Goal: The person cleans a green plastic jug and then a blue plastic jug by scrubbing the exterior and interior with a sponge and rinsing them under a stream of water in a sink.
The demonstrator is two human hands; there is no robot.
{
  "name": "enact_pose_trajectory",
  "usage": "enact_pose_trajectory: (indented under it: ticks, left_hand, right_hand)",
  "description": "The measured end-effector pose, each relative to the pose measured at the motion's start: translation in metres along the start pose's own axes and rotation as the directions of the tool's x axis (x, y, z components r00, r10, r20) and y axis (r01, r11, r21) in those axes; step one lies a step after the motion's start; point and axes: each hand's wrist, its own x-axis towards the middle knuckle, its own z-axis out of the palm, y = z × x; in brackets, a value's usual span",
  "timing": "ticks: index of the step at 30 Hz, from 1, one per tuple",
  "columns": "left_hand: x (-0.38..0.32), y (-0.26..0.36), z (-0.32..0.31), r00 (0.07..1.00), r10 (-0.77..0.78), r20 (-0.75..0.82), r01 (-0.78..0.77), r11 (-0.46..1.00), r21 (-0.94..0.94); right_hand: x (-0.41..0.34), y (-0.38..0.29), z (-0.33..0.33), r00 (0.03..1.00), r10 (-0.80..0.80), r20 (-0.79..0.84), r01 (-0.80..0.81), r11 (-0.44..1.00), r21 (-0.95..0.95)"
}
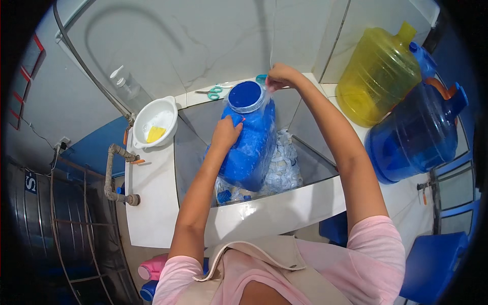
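Note:
A blue plastic jug (249,141) leans in the grey-tiled sink (194,152), its blue-topped neck toward the back wall. Its surface is wet or wrapped in clear film; I cannot tell which. My left hand (226,133) grips the jug at its shoulder, just below the neck. Beside the neck, my right hand (283,77) is raised with its fingers curled. Something pinkish shows at those fingertips, too small to make out. A thin pale line runs down the wall to this hand. Behind the jug, a heap of clear plastic wrapping (284,167) lies on the sink floor.
Teal-handled scissors (214,92) lie on the back ledge. At left stand a white basin (167,114) with a yellow sponge (156,134) and a clear pump bottle (129,89). A yellow water bottle (377,76) and a dark blue one (413,133) occupy the right counter. Pipework (110,171) juts out at left.

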Motion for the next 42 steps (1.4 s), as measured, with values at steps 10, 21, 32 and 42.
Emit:
enact_pose_trajectory:
  ticks: [10, 21, 32, 42]
  left_hand:
    - [0.032, 0.061, 0.056, 0.882, 0.348, -0.318, -0.167, 0.862, 0.479]
    - [0.065, 0.093, 0.088, 0.713, 0.645, -0.276, -0.490, 0.740, 0.461]
    - [0.041, 0.047, 0.005, 0.987, 0.148, 0.067, -0.161, 0.954, 0.253]
    - [-0.104, -0.047, -0.013, 0.908, -0.345, -0.239, 0.354, 0.935, -0.006]
  right_hand:
    - [-0.002, -0.005, -0.005, 0.974, -0.090, 0.209, -0.037, 0.844, 0.535]
    - [-0.004, -0.008, -0.008, 0.980, -0.166, 0.108, 0.079, 0.830, 0.552]
    - [-0.006, -0.001, -0.011, 0.990, -0.144, 0.008, 0.140, 0.973, 0.181]
    - [-0.013, -0.005, 0.001, 0.994, -0.104, -0.024, 0.106, 0.941, 0.322]
